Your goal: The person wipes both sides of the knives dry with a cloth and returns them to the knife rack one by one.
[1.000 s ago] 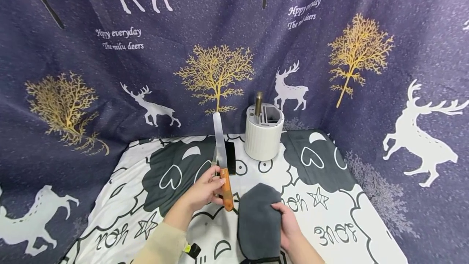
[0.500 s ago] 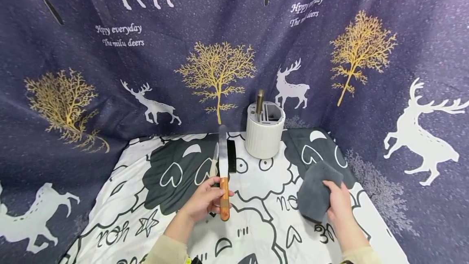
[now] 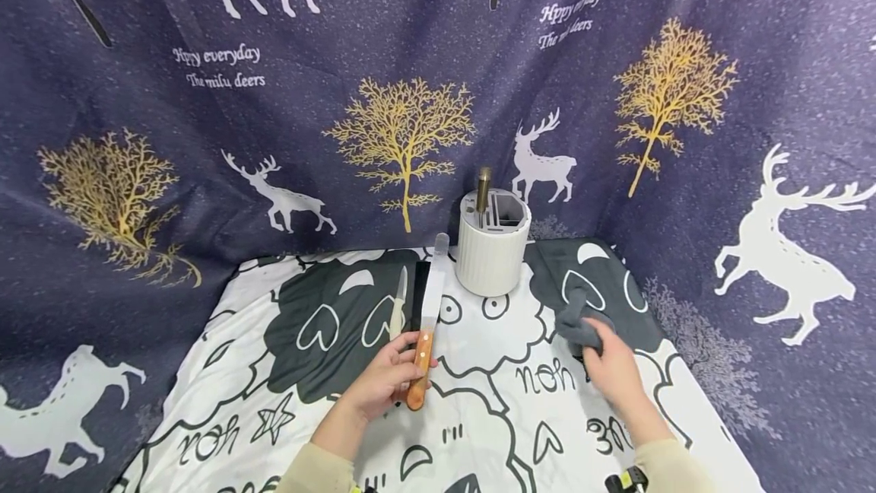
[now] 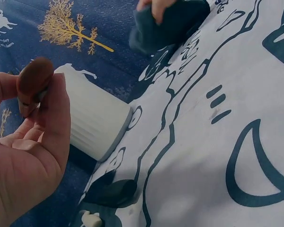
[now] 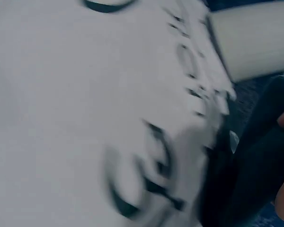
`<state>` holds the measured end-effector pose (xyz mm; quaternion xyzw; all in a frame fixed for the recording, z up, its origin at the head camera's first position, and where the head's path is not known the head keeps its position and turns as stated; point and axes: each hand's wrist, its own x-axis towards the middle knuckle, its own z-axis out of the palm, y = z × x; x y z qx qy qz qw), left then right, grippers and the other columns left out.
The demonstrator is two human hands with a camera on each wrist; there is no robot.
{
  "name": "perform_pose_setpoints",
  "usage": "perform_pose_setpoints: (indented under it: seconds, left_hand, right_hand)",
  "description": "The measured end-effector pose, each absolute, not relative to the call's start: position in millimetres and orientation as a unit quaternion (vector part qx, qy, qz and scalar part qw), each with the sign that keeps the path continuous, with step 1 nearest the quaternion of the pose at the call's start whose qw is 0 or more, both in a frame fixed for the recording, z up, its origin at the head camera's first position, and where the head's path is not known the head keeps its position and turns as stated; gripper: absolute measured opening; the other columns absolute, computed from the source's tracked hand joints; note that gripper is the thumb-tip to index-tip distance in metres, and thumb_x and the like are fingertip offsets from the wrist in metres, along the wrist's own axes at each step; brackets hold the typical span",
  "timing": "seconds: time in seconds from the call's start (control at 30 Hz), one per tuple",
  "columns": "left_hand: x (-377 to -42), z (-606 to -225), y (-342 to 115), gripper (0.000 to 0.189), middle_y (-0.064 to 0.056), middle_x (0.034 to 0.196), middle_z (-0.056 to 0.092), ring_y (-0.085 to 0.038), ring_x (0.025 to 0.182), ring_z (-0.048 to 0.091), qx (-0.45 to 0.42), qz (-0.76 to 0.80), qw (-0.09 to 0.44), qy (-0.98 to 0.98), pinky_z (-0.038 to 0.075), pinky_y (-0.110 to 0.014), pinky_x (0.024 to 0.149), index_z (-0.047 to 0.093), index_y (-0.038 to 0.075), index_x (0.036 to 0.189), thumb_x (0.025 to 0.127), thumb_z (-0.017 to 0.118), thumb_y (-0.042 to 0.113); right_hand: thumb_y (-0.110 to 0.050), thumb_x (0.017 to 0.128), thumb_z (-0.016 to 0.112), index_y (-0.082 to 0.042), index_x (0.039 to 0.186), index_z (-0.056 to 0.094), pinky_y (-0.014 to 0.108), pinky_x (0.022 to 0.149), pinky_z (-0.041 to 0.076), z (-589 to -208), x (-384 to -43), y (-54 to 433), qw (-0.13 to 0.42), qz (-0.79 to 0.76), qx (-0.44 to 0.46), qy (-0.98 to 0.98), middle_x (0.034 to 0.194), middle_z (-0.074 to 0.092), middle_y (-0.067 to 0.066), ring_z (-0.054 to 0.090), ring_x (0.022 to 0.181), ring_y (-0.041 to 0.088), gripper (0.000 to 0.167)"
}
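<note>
An icing spatula (image 3: 430, 303) with a long rounded metal blade has its wooden handle gripped by my left hand (image 3: 390, 375), blade pointing away. In the left wrist view the handle's butt end (image 4: 35, 80) sits between thumb and fingers. My right hand (image 3: 612, 364) holds a bunched dark grey cloth (image 3: 578, 322) over the right part of the sheet. That cloth (image 5: 260, 156) fills the lower right of the blurred right wrist view. A small paring knife (image 3: 398, 310) with a cream handle lies left of the spatula. Beside it is a flat black thing (image 3: 419, 291), partly hidden.
A white ribbed knife holder (image 3: 489, 257) stands at the back, a bronze-coloured handle (image 3: 484, 189) rising from its slotted top. The table has a black-and-white printed sheet (image 3: 472, 394). Behind hangs a dark blue curtain (image 3: 383, 36) with deer and trees.
My right hand carried the cloth from the front middle to the right, where it now hangs bunched rather than spread. The spatula in my left hand has tilted, its tip now leaning right.
</note>
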<state>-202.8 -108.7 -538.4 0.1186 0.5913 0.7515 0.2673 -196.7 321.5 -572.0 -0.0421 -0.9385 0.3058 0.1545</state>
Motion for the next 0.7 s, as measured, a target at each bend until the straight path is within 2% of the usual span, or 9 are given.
perform_pose_setpoints:
  seconds: [0.13,0.27,0.47,0.57,0.7]
  left_hand:
    - [-203.3,-537.5,-106.7,0.067,0.000,0.118,0.069,-0.012,0.079,0.069,0.118,0.738,0.273,0.606,0.058,-0.026,0.059,0.028,0.006,0.157,0.097,0.056,0.000]
    - [-203.0,-534.3,-108.6,0.067,-0.001,0.125,0.067,-0.015,0.082,0.069,0.124,0.723,0.283,0.618,0.057,-0.029,0.054,0.023,0.013,0.161,0.102,0.056,0.007]
    - [-203.8,-526.2,-114.3,0.069,-0.022,0.145,0.057,-0.017,0.082,0.068,0.141,0.714,0.307,0.614,0.061,-0.033,0.054,0.018,0.017,0.164,0.106,0.055,0.012]
    - [-205.6,-523.1,-114.8,0.066,-0.024,0.148,0.056,-0.017,0.081,0.069,0.143,0.706,0.308,0.621,0.061,-0.035,0.055,0.025,0.014,0.162,0.105,0.057,0.012]
    - [-207.9,-520.5,-112.0,0.052,-0.015,0.138,0.066,-0.018,0.081,0.069,0.126,0.694,0.304,0.641,0.060,-0.036,0.054,0.040,0.007,0.148,0.101,0.063,0.010]
  right_hand:
    - [-0.015,0.095,0.062,-0.010,0.144,0.056,0.068,0.108,0.043,-590.9,-190.4,308.4,0.098,0.279,0.001,-0.955,0.137,0.063,0.028,0.057,0.129,0.053,0.050]
    - [-0.020,0.093,0.068,-0.008,0.142,0.057,0.069,0.116,0.034,-601.5,-185.8,303.3,0.087,0.292,0.018,-0.952,0.141,0.059,0.030,0.049,0.138,0.054,0.052]
    - [-0.031,0.093,0.072,-0.009,0.143,0.057,0.068,0.120,0.027,-608.5,-181.4,305.6,0.085,0.320,0.017,-0.944,0.146,0.056,0.029,0.044,0.141,0.053,0.056]
    - [-0.035,0.093,0.074,-0.009,0.142,0.058,0.068,0.121,0.026,-611.0,-181.2,306.4,0.092,0.331,0.017,-0.939,0.146,0.056,0.028,0.044,0.142,0.052,0.058]
    - [-0.036,0.092,0.075,-0.009,0.141,0.059,0.067,0.121,0.026,-613.9,-183.0,306.0,0.104,0.338,0.019,-0.935,0.146,0.057,0.026,0.045,0.142,0.051,0.058]
